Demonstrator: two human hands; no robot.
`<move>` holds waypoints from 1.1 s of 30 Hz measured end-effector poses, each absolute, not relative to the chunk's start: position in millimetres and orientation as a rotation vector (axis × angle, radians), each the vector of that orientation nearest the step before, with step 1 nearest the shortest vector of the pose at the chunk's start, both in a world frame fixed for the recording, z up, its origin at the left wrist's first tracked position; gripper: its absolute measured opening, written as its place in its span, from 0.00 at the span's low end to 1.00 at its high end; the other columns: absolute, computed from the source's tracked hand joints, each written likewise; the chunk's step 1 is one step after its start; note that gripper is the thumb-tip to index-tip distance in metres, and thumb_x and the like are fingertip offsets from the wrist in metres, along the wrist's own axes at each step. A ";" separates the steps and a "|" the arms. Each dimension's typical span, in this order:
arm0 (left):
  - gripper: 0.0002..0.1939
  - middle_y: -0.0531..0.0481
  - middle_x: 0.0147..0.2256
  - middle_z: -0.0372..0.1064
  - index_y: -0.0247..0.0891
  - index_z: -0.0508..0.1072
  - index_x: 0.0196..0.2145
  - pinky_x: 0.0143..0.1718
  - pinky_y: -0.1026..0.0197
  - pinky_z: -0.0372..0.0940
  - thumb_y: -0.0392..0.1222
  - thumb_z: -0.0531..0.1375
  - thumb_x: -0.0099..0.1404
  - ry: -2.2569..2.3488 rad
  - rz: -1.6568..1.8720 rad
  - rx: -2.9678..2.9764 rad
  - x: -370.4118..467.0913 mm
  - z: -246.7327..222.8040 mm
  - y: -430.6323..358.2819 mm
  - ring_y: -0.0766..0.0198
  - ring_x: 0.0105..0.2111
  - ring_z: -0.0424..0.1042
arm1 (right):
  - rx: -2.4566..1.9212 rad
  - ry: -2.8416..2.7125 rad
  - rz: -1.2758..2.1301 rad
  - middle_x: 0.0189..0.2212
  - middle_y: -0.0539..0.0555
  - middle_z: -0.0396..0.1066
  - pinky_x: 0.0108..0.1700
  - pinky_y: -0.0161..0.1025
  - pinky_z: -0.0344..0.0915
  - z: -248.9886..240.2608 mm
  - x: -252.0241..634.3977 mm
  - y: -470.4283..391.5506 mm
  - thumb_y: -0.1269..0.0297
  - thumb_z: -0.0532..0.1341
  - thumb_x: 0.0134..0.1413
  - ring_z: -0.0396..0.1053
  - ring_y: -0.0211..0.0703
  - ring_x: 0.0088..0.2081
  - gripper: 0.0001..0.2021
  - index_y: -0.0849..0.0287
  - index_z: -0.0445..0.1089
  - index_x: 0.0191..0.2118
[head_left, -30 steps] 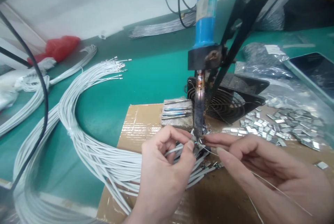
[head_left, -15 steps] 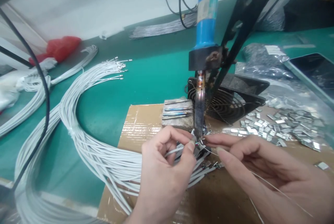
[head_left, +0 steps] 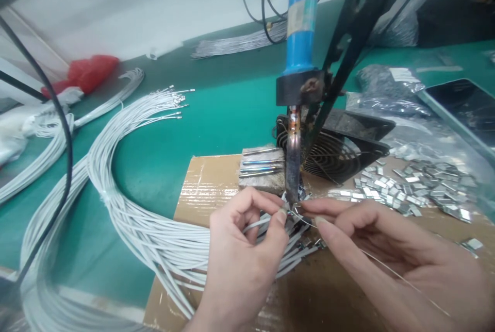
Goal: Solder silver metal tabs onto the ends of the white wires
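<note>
My left hand (head_left: 247,249) pinches a white cable (head_left: 257,223) between thumb and forefinger, its end close under the iron's tip. My right hand (head_left: 386,249) holds thin solder wire (head_left: 402,275) by thumb and fingers. The wire's front end reaches the tip of the blue-handled soldering iron (head_left: 294,162), which points down from above. A small shiny metal piece (head_left: 297,209) shows at the tip, by my right fingertips; whether I grip it too I cannot tell. Beneath my hands lie the ends of a thick bundle of white cables (head_left: 170,244).
A perforated black bracket (head_left: 344,43) supports the iron. Behind it stands a black fan (head_left: 336,154). Metal rods lie on a grey block (head_left: 263,183). Small metal plates (head_left: 413,187) are scattered at right on the cardboard (head_left: 209,177), near a phone-like device (head_left: 464,110) and plastic bags (head_left: 390,89).
The iron and bracket appear slightly further left. My right thumb and the solder wire have shifted a little left toward the tip. My left hand keeps its pinch, almost still.
</note>
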State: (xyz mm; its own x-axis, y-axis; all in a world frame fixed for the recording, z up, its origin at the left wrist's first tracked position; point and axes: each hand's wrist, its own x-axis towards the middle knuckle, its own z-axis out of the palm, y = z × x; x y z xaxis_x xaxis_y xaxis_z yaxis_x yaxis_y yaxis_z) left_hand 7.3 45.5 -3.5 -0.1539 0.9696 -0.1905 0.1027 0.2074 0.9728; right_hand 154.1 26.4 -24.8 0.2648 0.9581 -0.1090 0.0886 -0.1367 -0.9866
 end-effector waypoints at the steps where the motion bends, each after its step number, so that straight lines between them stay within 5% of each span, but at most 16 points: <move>1: 0.07 0.52 0.33 0.77 0.39 0.75 0.26 0.32 0.67 0.65 0.31 0.67 0.58 1.485 1.100 1.081 7.1 -3.3 45.4 0.66 0.32 0.74 | -1.500 -1.006 1.048 0.39 0.51 0.84 0.46 0.27 0.77 -23.5 152.6 25.9 0.49 0.74 0.49 0.84 0.42 0.39 0.17 0.53 0.72 0.21; 19: 0.07 0.51 0.32 0.76 0.39 0.74 0.25 0.30 0.68 0.66 0.30 0.66 0.58 1.502 1.122 1.133 9.7 -1.9 43.5 0.67 0.30 0.74 | -1.432 -0.925 1.036 0.38 0.45 0.84 0.44 0.21 0.75 -21.1 144.8 23.8 0.56 0.75 0.48 0.83 0.36 0.38 0.13 0.51 0.73 0.22; 33: 0.06 0.49 0.31 0.78 0.38 0.74 0.24 0.30 0.67 0.67 0.33 0.66 0.57 1.503 1.103 1.115 8.0 -4.6 46.5 0.64 0.30 0.76 | -1.364 -1.214 0.983 0.40 0.51 0.85 0.42 0.25 0.77 -34.4 155.9 24.8 0.59 0.71 0.56 0.85 0.42 0.38 0.12 0.53 0.73 0.25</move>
